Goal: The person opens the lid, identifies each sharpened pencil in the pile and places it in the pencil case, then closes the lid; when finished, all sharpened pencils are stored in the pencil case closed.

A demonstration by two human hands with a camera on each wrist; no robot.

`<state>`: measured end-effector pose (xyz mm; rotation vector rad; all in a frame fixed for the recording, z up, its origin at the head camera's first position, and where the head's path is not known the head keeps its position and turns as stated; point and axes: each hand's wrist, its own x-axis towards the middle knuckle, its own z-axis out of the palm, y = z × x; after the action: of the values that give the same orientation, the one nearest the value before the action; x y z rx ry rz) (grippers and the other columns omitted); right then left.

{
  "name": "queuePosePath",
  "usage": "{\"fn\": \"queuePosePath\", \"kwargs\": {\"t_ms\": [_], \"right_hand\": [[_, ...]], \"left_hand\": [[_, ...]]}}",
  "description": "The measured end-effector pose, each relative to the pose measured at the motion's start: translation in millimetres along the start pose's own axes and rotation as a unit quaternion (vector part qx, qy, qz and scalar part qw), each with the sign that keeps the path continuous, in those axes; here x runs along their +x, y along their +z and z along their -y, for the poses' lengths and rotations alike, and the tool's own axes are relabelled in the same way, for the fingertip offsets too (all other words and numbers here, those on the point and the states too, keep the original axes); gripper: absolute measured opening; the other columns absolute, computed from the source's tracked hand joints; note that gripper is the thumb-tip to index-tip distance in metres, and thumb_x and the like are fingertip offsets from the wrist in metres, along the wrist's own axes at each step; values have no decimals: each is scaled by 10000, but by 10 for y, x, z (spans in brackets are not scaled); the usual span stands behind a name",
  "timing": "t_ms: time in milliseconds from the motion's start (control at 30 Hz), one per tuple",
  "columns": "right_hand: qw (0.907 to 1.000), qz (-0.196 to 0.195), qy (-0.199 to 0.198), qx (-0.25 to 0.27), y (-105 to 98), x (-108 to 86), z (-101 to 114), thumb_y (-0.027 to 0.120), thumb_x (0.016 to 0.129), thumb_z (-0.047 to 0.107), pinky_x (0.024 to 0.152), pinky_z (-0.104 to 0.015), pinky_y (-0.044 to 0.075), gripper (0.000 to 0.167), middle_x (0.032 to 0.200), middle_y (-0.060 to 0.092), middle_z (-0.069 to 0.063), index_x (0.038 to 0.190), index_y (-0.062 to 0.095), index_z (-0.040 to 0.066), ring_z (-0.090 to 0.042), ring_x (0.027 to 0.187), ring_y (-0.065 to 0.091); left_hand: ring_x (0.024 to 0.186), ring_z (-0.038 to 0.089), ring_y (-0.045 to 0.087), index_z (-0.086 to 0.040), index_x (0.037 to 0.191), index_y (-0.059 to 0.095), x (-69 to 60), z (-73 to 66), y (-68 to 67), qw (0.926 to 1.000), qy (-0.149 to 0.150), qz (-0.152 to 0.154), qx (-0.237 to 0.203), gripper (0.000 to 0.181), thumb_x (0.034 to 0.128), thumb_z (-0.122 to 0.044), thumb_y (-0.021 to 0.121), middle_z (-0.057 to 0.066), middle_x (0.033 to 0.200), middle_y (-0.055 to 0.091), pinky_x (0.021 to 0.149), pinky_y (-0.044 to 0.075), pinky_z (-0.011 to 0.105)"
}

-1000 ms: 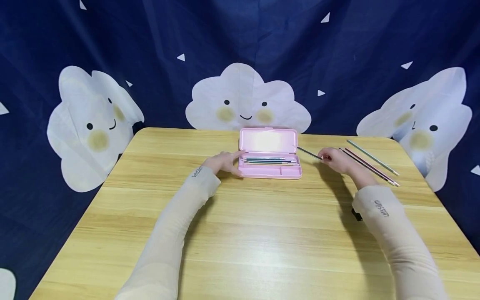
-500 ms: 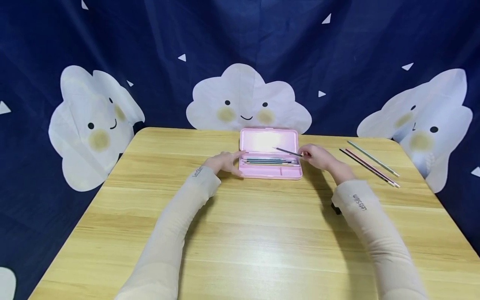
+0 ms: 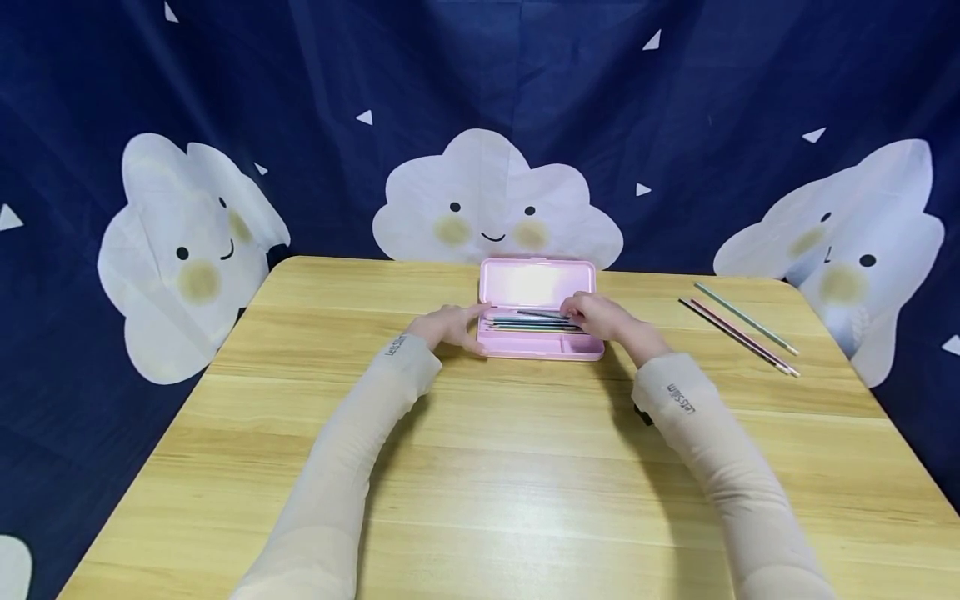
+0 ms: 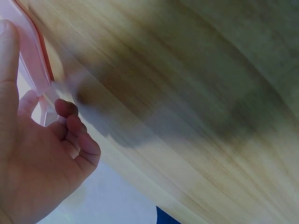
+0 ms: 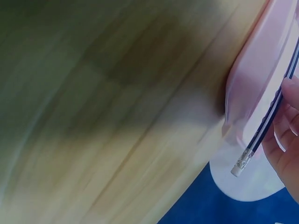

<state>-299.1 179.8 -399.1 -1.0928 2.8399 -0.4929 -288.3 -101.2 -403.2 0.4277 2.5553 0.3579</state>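
Note:
A pink pencil case (image 3: 517, 344) lies with its lid raised at the back of the table, several pencils (image 3: 517, 323) in its rear compartment. My left hand (image 3: 448, 323) holds the case by its left end, thumb at the front and index finger at the back; the other fingers are loosely curled in the left wrist view. Over the right part of the case, my right hand (image 3: 592, 315) pinches a dark striped pencil (image 5: 267, 121) near its eraser end. That pencil's far end points left over the rear compartment. The right hand covers the case's back right corner.
Right of the case, a green pencil (image 3: 746, 318) lies slantwise on the wooden table (image 3: 495, 467). Beside it are a pink pencil (image 3: 738, 332) and a black pencil (image 3: 727, 333), close together. A blue curtain (image 3: 315, 200) with clouds hangs behind the table.
My right hand has carried the dark pencil leftward from beside the loose pencils and lowered it over the case's rear compartment. The left hand has stayed at the case's left end.

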Motion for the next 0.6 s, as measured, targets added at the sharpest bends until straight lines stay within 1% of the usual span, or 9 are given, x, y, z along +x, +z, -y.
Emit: {"fn": "queuePosePath", "kwargs": {"t_ms": [100,167,333,533,600], "right_hand": [[9999,128,-22,87,48,52,38,530,813,-94,847,-417,458,177,862,595,-123,934,639,-23,-268,862,562],[9996,217,-3,155,74,78,58,536,813,-91,845,-414,459,177,866,595,-122,938,640,-21,-267,864,564],[9994,334,21,80,118,121,88,541,814,-83,852,-404,460,189,889,599,-111,950,643,-2,-260,892,574],[9992,404,34,30,138,157,113,540,818,-80,872,-402,453,204,904,596,-101,966,647,11,-261,912,574],[9993,376,-50,45,147,170,117,550,815,-83,865,-402,458,194,893,596,-102,958,647,6,-263,901,577]], "left_hand": [[1335,347,228,-337,1468,70,-7,-1,-2,10000,-10,-2,39,1015,703,-538,706,204,1465,244,1060,249,504],[1334,350,231,-325,1470,72,-2,0,-1,9999,39,-23,94,1013,707,-536,705,203,1464,249,1061,248,501],[1330,358,238,-313,1471,88,7,4,1,9997,156,-90,168,1005,709,-527,708,199,1460,265,1060,249,505],[1329,356,240,-334,1467,92,8,8,3,9997,117,-113,153,996,707,-540,703,192,1459,272,1054,257,508],[1330,351,241,-340,1466,89,12,10,4,9998,103,-108,159,996,706,-548,699,192,1458,274,1055,260,501]]}}
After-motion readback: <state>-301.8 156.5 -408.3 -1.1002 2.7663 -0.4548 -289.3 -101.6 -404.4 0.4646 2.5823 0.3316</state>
